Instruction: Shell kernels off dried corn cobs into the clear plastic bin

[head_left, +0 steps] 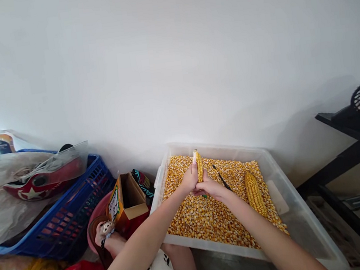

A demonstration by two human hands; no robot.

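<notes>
Yellow cob in hand: a corn cob (199,166) is standing nearly upright over the tub, its long axis running from 12 to 6 o'clock, tip pointing at the wall and base buried between the two hands.
Left hand: the left hand (190,180) is wrapping the cob's lower part from the 9 o'clock side, fingers clamped around it.
Right hand: the right hand (208,186) is pressing in from the 4 o'clock side, closed on the cob's base; thumb and fingers are too small to tell apart.
Nearer hand: both are touching the cob; the left is sitting slightly higher on it, the right lower and closer to the body.
Tub: a clear plastic tub (294,208) is sitting on the floor against the wall, holding a bed of loose kernels (207,217) directly beneath the hands.
Second cob: another whole cob (254,194) is lying on the kernels at 3 o'clock from the hands, well apart from them, its length also running 12 to 6.
Dark tool: a thin dark stick-like tool (221,178) is lying on the kernels just beside the right hand at 2 o'clock; its kind is unclear.
Left surroundings: at 9 o'clock an open cardboard box (127,199) is resting in a pink basin (91,228), and further out a blue crate (76,206) is carrying plastic bags.
Right surroundings: at 3 o'clock a black stand (352,161) is standing near the tub.
Below: the person's foot in a sandal (104,233) is showing at 8 o'clock beside the tub's near corner.
</notes>
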